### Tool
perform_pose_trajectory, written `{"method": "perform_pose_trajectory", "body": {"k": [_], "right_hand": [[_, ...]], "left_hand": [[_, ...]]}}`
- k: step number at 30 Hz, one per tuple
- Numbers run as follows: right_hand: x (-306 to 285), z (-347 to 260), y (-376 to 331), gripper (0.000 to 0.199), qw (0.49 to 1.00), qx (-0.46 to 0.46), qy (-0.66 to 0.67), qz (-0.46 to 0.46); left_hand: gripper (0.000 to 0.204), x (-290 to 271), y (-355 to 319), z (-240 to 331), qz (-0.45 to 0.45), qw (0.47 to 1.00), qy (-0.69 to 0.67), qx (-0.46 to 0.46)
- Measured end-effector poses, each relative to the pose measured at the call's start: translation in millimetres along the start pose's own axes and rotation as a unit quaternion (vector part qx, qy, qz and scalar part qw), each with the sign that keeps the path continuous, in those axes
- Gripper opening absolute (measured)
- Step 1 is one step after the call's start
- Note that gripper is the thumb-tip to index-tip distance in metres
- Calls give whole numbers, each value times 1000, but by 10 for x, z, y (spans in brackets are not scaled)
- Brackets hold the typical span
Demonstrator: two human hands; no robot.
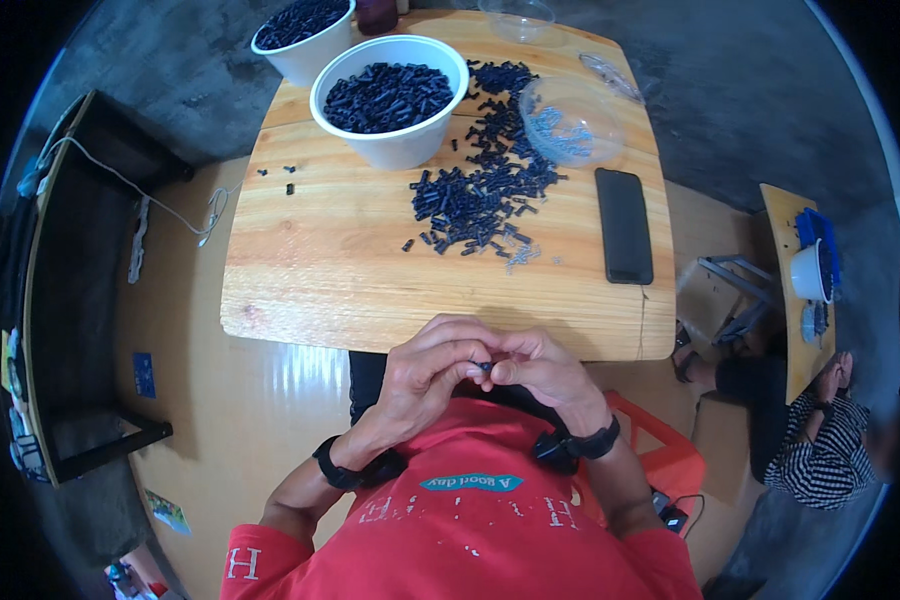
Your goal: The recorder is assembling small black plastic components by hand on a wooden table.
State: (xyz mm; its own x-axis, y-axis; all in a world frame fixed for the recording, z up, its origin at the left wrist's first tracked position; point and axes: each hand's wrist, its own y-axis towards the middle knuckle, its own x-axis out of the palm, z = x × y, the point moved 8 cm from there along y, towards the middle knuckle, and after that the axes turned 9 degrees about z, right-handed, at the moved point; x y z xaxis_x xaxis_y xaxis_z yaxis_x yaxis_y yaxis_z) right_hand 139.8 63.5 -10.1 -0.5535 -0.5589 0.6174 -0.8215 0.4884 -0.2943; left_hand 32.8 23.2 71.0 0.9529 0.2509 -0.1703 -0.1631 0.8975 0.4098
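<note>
2 hands, 1 part between them. Left hand (427,368): thumb and index pinching 1 small black part (485,367). Right hand (548,372): fingers bent, thumb tip right at the part; can't tell if it grips too, fingertips overlap. Part is just off the table's (370,290) near edge, above my lap. 2 black bands, 1 per wrist.

On the table: 2 white tubs, both filled with black parts. Near tub (395,150) left of middle, far tub (315,62) behind it at the far-left edge. 1 heap (480,205) of loose black parts running from the near tub's right side toward me, too many to count. 3 or 4 strays (290,188) well left of it. 1 small cluster of clear bits (520,258) at the heap's near end, count unreadable.

2 clear bowls: near bowl (600,125) right of the heap with clear bits inside, far bowl (518,20) at the far edge. 1 clear lid (610,75) at the far-right edge. 1 phone (625,228), screen dark, near the right edge. 1 dark jar (377,15) beside the far tub.

Off to my right: 1 co-worker (820,455) at 1 second table (805,365), with 1 white tub and 1 blue tray (818,232).
</note>
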Motion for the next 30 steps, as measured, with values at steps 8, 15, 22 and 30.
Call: {"method": "perform_pose_trajectory", "body": {"k": [8, 15, 22, 30], "right_hand": [[109, -31, -79, 26, 999, -19, 1, 41], [263, -116, -89, 25, 998, -38, 7, 59], [292, -76, -15, 29, 996, -37, -11, 77], [323, -444, -53, 21, 902, -240, -272, 236]], "left_hand": [[12, 27, -43, -70, 22, 996, -72, -52], [12, 0, -18, 52, 19, 998, -58, -8], [9, -89, -106, -101, 61, 988, -98, -105], [18, -241, -71, -32, 128, 985, 112, -6]]}}
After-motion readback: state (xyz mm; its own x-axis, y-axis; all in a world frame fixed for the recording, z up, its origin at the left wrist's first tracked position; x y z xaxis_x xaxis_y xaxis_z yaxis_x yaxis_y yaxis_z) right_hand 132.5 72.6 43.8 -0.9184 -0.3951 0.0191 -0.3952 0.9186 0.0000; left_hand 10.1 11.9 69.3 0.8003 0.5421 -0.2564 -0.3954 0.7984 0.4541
